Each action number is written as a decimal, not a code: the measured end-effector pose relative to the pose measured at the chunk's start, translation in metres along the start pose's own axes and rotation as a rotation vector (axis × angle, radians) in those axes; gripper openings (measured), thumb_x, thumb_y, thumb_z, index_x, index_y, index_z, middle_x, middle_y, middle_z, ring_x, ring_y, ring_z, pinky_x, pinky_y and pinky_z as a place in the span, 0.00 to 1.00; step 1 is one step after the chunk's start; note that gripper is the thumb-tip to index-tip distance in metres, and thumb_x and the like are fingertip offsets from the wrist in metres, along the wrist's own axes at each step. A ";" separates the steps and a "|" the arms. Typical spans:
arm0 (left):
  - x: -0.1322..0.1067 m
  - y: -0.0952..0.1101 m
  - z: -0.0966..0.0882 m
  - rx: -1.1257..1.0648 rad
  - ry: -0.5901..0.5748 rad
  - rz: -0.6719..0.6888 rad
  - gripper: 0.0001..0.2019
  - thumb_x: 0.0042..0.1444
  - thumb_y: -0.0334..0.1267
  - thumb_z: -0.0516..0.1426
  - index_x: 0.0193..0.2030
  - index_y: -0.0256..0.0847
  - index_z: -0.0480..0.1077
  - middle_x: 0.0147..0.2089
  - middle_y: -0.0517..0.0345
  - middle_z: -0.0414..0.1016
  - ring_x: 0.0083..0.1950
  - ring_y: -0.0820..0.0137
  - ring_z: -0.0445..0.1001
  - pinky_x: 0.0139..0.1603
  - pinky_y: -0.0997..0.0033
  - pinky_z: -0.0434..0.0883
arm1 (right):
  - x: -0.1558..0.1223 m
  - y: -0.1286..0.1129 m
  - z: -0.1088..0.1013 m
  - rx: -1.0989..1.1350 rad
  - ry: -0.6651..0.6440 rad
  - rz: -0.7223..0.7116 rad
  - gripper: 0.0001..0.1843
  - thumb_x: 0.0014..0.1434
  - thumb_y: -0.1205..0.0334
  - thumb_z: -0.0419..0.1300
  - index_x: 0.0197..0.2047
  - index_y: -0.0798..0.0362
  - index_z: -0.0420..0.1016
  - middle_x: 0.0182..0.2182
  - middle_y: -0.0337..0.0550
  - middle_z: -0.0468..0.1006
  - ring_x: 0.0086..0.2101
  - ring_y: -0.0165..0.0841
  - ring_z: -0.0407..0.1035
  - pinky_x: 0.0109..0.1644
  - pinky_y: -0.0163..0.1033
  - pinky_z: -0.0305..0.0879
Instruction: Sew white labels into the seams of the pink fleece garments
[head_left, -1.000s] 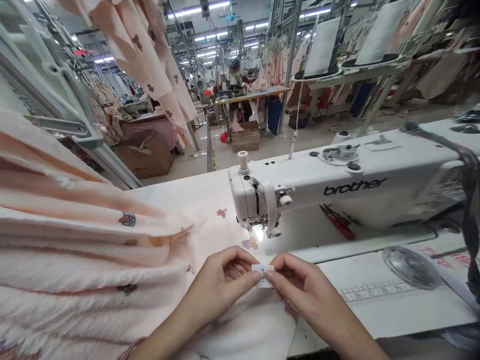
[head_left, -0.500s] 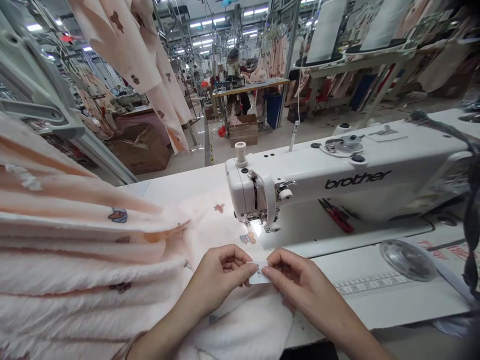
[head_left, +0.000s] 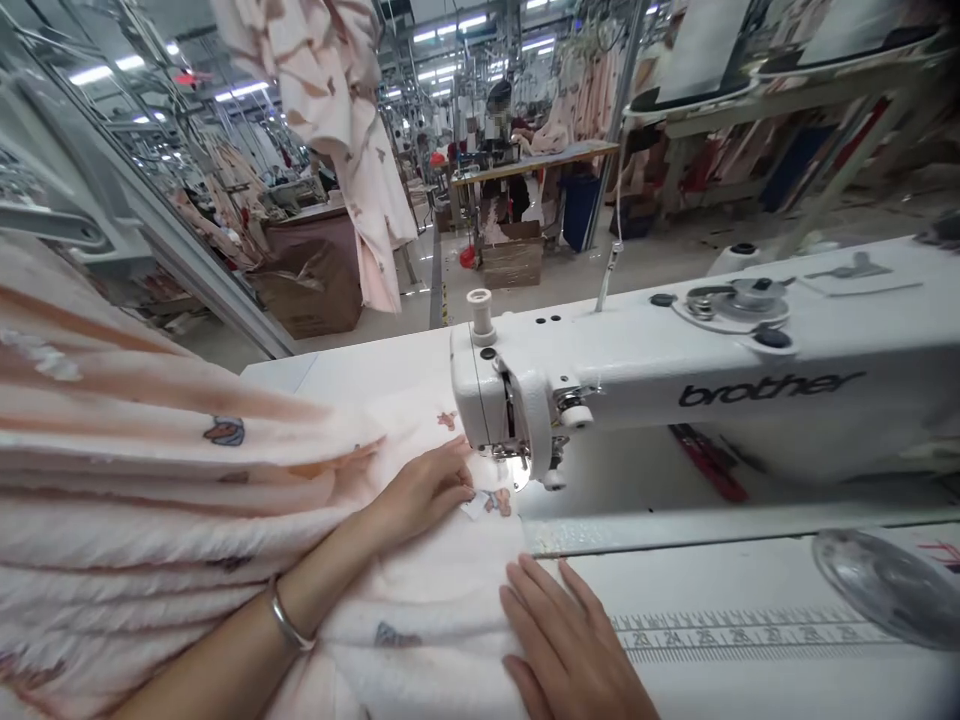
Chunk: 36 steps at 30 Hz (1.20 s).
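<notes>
My left hand [head_left: 421,490] rests on the pale pink fleece fabric [head_left: 420,590], its fingertips pinching a small white label [head_left: 474,505] just left of the needle and presser foot [head_left: 517,462] of the white Brother sewing machine [head_left: 675,385]. My right hand [head_left: 566,650] lies flat with fingers stretched out on the fabric's right edge, near the table's front. A silver bangle [head_left: 289,620] circles my left wrist. The fabric carries small printed cartoon figures.
A thick stack of folded pink fleece [head_left: 135,480] fills the left. A printed ruler strip [head_left: 735,630] runs along the table, a clear round dish [head_left: 885,585] sits at right, red snips [head_left: 709,462] lie under the machine arm. Pink garments [head_left: 360,130] hang overhead; a person works far behind.
Both hands held the label between them in front of the machine. Now my left hand has carried it to the needle, and my right hand has let go and dropped flat onto the fabric.
</notes>
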<state>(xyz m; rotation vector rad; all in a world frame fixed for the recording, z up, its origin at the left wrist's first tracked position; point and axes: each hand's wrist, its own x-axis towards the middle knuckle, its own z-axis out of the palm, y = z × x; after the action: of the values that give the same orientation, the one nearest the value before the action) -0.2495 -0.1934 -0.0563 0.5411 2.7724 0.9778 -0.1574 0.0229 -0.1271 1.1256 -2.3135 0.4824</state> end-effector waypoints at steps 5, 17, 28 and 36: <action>-0.006 0.017 -0.010 -0.083 0.094 -0.090 0.05 0.57 0.35 0.56 0.33 0.40 0.73 0.39 0.56 0.74 0.39 0.69 0.72 0.40 0.72 0.67 | 0.008 0.001 -0.008 0.173 0.028 0.141 0.10 0.62 0.66 0.52 0.46 0.55 0.70 0.47 0.47 0.74 0.51 0.39 0.65 0.55 0.46 0.57; -0.005 0.020 0.037 -0.552 0.021 -0.519 0.09 0.51 0.41 0.58 0.29 0.36 0.69 0.20 0.60 0.70 0.22 0.73 0.70 0.24 0.76 0.66 | 0.025 0.017 0.006 0.146 0.048 0.423 0.12 0.62 0.67 0.53 0.49 0.58 0.67 0.34 0.46 0.67 0.36 0.37 0.62 0.39 0.43 0.60; -0.007 0.021 0.040 -0.463 0.066 -0.513 0.08 0.51 0.41 0.57 0.27 0.38 0.68 0.21 0.62 0.70 0.22 0.73 0.71 0.24 0.77 0.63 | 0.024 0.015 0.006 0.126 -0.013 0.411 0.17 0.62 0.68 0.54 0.54 0.57 0.69 0.32 0.44 0.64 0.34 0.35 0.58 0.37 0.42 0.57; -0.006 0.019 0.040 -0.466 0.057 -0.504 0.09 0.52 0.42 0.57 0.28 0.38 0.68 0.24 0.62 0.71 0.22 0.74 0.71 0.23 0.77 0.64 | 0.023 0.015 0.006 0.130 -0.021 0.408 0.16 0.62 0.68 0.53 0.53 0.57 0.70 0.32 0.44 0.64 0.33 0.35 0.57 0.36 0.41 0.56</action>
<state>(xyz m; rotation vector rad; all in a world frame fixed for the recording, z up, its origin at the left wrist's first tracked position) -0.2278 -0.1589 -0.0748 -0.2420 2.3978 1.4352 -0.1835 0.0146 -0.1197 0.7109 -2.5676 0.7829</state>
